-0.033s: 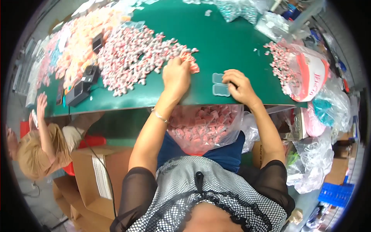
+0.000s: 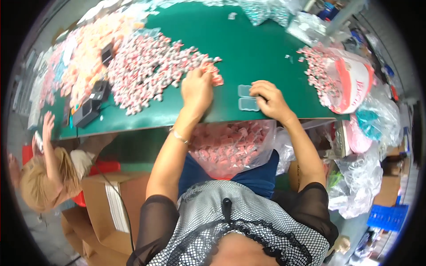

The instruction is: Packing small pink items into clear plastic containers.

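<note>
My left hand (image 2: pixel 197 92) is on the green table with its fingers closed, beside a small heap of orange-pink pieces (image 2: pixel 213 74). Its fingertips are hidden, so what they pinch does not show. Touching that heap is a wide pile of small pink-and-grey pieces (image 2: pixel 146 66). A small clear plastic case (image 2: pixel 248 104) lies open and flat, its two halves one behind the other. My right hand (image 2: pixel 273 101) has its bent fingers at the case's right edge, gripping it there. No pieces show inside the case.
An open bag of clear plastic (image 2: pixel 230 148), full of pink pieces, hangs below the table edge at my lap. More pieces spill from a red-and-white bag (image 2: pixel 353 86) at right. Black devices (image 2: pixel 91 108) stand at left, near another person (image 2: pixel 46 177) and cardboard boxes (image 2: pixel 113 208).
The whole view has shifted slightly to the left. Both hands keep nearly the same places relative to the heap and the case.
</note>
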Demonstrator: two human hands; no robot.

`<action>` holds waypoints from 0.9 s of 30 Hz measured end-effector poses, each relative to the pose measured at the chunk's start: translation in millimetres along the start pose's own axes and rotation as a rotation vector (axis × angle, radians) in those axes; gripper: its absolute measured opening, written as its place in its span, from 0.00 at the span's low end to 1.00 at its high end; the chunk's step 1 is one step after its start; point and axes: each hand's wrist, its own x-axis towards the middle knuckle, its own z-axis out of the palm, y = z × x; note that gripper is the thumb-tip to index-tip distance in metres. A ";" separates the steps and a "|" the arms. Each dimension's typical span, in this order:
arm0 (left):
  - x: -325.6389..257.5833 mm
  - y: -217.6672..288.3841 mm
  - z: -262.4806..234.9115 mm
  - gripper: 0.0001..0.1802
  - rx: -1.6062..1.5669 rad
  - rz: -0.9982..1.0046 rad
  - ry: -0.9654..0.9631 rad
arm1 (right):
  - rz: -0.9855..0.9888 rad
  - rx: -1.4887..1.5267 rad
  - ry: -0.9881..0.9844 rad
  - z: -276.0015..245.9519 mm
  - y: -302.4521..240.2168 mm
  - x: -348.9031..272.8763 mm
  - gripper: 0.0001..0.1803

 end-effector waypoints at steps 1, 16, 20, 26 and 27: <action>-1.3 -0.9 3.3 0.02 -0.024 0.016 0.022 | 0.007 0.018 -0.038 -3.3 -0.7 -2.6 0.14; 0.2 -71.9 -56.5 0.10 0.115 -0.087 0.099 | 0.613 -1.281 -0.086 -117.2 146.7 -21.3 0.06; 1.1 -76.3 -68.6 0.06 0.215 -0.124 -0.047 | 0.407 -1.099 0.061 -98.3 147.6 -20.5 0.05; 6.0 -69.3 -66.7 0.04 0.164 -0.129 -0.025 | 0.200 -0.292 0.118 -61.3 64.5 -14.3 0.07; 5.8 -70.9 -63.5 0.03 0.171 -0.114 -0.049 | 0.209 -0.237 0.089 -53.8 47.6 -15.2 0.08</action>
